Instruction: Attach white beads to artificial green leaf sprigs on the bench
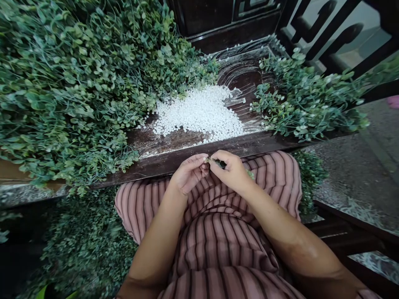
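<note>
Over my lap, both hands meet at the fingertips. My left hand [190, 172] is closed in a pinch, with a small white bead [205, 159] at its thumb and forefinger. Against it, my right hand [231, 169] pinches a thin green leafy sprig [220, 163]; part of it is hidden by the fingers, and a few leaves show below the hand. Just ahead, a spread heap of white beads [199, 112] lies on the dark wooden bench [174, 143].
A large mass of green artificial foliage [77, 79] covers the bench's left side. At the right lies a smaller bunch of sprigs [308, 97], some white-tipped. More foliage [90, 241] sits below left. A dark wooden lattice [330, 37] borders the far right.
</note>
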A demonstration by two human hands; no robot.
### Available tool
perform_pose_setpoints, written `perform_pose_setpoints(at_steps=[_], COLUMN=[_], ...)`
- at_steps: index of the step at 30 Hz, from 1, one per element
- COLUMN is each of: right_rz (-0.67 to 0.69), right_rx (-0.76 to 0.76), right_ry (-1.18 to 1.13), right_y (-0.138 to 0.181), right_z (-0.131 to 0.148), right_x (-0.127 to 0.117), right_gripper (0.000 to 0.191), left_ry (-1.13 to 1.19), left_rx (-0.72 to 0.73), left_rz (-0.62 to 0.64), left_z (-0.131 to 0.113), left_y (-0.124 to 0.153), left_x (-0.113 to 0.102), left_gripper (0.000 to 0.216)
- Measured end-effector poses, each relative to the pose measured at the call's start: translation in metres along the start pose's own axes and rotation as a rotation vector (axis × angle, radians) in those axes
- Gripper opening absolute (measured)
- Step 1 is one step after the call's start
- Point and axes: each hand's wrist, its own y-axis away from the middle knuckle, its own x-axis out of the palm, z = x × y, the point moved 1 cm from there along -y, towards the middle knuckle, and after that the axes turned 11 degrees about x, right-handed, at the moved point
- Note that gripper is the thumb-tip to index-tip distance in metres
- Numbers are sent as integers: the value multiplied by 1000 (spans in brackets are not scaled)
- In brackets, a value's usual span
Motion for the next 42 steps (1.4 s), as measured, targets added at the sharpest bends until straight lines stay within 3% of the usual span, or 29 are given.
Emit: perform_pose_setpoints(at_steps=[42], right_rz=[2], right_rx=[-1], right_ry=[-1], right_y=[0], right_z=[-4], right_x=[-1], right_gripper=[16], left_ry=[14], left_rx=[-49], left_rz=[26], left_z=[1], left_y=[-3], left_x=[1], left_gripper=[13])
